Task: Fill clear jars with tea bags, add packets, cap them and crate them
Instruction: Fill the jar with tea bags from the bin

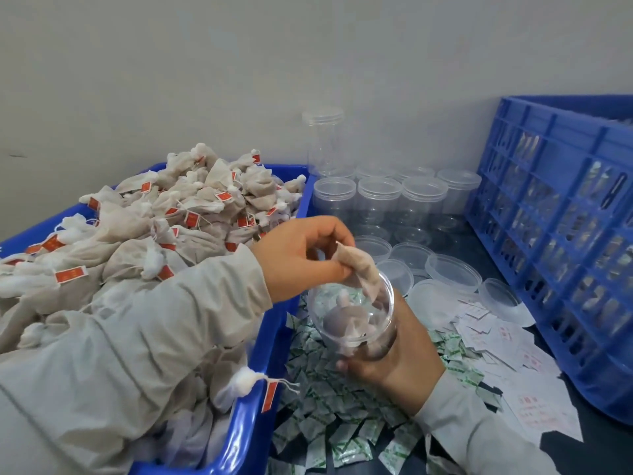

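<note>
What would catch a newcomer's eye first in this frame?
At centre, the left hand pinches a tea bag over the clear jar that the right hand grips. A heaped blue tray of tea bags fills the left; a blue crate stands at right.

A small packing workroom, by the look of it; a blue bin (239, 437) heaped with tea bags (191, 207), rows of empty clear jars (380, 197), loose lids (452, 272), scattered packets (329, 416), a blue crate (555, 214) against a bare wall (239, 63).
</note>
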The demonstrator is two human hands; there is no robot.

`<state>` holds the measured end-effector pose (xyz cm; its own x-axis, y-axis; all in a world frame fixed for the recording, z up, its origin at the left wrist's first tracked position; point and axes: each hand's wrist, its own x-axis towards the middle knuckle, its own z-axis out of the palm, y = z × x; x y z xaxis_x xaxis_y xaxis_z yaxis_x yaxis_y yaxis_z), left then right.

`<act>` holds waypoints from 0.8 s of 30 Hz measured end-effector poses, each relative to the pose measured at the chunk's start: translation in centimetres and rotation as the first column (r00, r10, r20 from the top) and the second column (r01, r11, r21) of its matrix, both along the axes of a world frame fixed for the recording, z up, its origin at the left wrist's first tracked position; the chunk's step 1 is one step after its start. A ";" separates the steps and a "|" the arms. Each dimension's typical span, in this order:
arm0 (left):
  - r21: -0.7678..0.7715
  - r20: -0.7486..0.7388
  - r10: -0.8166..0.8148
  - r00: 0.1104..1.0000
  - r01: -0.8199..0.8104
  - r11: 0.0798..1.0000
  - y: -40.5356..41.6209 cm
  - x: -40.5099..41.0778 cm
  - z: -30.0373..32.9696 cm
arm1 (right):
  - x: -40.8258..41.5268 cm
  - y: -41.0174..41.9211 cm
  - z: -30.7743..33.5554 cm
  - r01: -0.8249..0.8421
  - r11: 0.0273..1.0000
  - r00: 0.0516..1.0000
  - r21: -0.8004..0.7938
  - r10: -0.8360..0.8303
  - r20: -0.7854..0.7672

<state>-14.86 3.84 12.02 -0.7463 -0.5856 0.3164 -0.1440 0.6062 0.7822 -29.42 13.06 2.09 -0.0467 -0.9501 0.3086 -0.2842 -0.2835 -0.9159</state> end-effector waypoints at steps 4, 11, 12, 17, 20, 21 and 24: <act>-0.060 0.015 -0.043 0.999 0.044 0.997 0.4 0.2 0.6 | -0.2 -0.2 0.0 0.017 0.998 0.998 -0.054 -0.014 0.053; -0.169 0.154 -0.070 0.986 0.096 0.981 1.3 0.2 0.9 | -0.1 0.1 -0.4 0.103 0.994 0.994 -0.041 -0.104 -0.024; -0.188 0.191 -0.064 0.980 0.100 0.977 1.3 0.2 0.9 | -0.1 0.2 -0.5 0.124 0.991 0.991 -0.051 -0.126 -0.046; -0.244 0.219 -0.020 0.975 0.075 0.967 1.4 0.2 0.6 | -0.2 -0.4 -0.8 0.073 0.989 0.997 -0.126 -0.077 -0.029; -0.342 0.125 0.026 0.992 0.018 0.939 1.2 -0.1 0.3 | -0.4 -0.5 -1.1 0.051 0.990 0.996 -0.132 -0.040 0.081; -0.359 0.090 0.035 0.995 -0.001 0.934 1.1 -0.2 0.3 | -0.5 -0.3 -1.1 0.038 0.992 0.992 -0.117 -0.023 0.124; -0.332 0.067 0.040 0.997 -0.015 0.943 0.8 -0.1 0.5 | -0.6 -0.1 -1.0 0.039 0.993 0.992 -0.110 -0.025 0.127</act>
